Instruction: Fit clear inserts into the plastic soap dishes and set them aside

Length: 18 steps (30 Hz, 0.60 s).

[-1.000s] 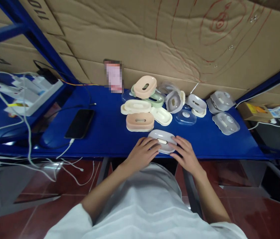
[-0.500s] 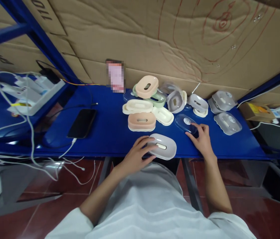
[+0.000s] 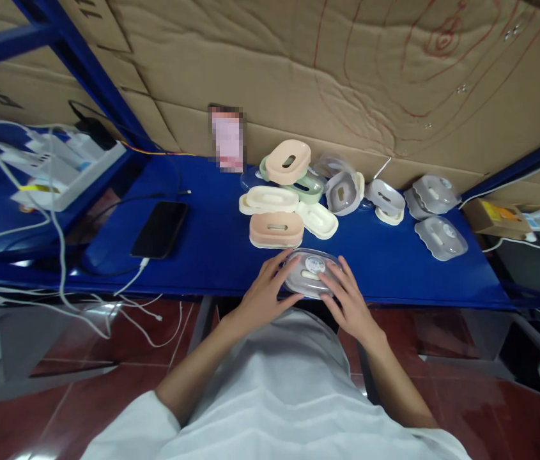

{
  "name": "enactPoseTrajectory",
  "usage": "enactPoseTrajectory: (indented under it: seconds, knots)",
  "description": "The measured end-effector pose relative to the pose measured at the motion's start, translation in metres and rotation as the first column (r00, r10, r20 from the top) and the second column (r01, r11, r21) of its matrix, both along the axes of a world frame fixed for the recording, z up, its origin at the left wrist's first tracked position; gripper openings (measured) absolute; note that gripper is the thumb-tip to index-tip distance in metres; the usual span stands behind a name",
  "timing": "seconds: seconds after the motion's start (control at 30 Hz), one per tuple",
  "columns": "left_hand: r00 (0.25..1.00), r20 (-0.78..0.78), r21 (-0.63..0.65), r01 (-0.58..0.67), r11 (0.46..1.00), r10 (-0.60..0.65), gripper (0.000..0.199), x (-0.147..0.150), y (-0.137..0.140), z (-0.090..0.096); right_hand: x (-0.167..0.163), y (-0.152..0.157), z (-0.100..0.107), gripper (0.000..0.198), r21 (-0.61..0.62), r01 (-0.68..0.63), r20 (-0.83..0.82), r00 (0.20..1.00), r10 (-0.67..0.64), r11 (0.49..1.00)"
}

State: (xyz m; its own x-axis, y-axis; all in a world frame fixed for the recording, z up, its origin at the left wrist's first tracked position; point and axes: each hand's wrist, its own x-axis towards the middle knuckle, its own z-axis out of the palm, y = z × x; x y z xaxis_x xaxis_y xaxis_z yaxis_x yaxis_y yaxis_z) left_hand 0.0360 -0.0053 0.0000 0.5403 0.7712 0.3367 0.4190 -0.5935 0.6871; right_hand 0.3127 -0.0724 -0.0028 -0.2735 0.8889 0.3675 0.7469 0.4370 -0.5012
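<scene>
A grey oval soap box [image 3: 308, 289] lies near the table's front edge, before my body. Over it sits a clear plastic lid [image 3: 316, 263] with a round white sticker; whether it is fully seated I cannot tell. My left hand [image 3: 264, 295] grips the left side, fingers at the back and thumb in front. On the right side, my right hand [image 3: 350, 305] presses its fingers onto the lid and rim. Just behind are a peach soap dish [image 3: 275, 231], cream dishes [image 3: 270, 199] and a cream tray [image 3: 320, 220].
Further back lie another peach dish [image 3: 287, 163], a green dish [image 3: 308, 186] and grey dishes [image 3: 344, 193]. Lidded grey boxes [image 3: 441, 237] stand at the right. A black phone [image 3: 159, 230] on a white cable lies left, near a power strip [image 3: 87, 179]. Cardboard [image 3: 250, 64] rises behind.
My right hand has brought the clear lid leftward from the table onto the grey soap box. My left hand stays at the box's left side. The view has shifted slightly.
</scene>
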Motion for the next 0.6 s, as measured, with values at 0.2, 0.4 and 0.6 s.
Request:
enactPoseTrajectory:
  seconds: [0.2, 0.4, 0.6]
  knots:
    - [1.000, 0.012, 0.001, 0.012, 1.000, -0.012, 0.075, -0.002, 0.002, -0.003, -0.012, 0.001, -0.003, 0.084, 0.161, -0.069, 0.139, 0.989, 0.046, 0.985]
    - [0.999, 0.036, -0.013, 0.010, 1.000, -0.010, 0.066, -0.002, 0.003, -0.006, -0.008, 0.001, -0.009, 0.089, 0.225, -0.036, 0.115, 0.993, 0.011, 0.974]
    - [0.998, 0.046, -0.052, 0.046, 0.998, -0.044, 0.068, -0.006, 0.005, -0.002, -0.008, 0.007, 0.021, 0.074, 0.224, 0.064, 0.039, 0.996, -0.075, 0.973]
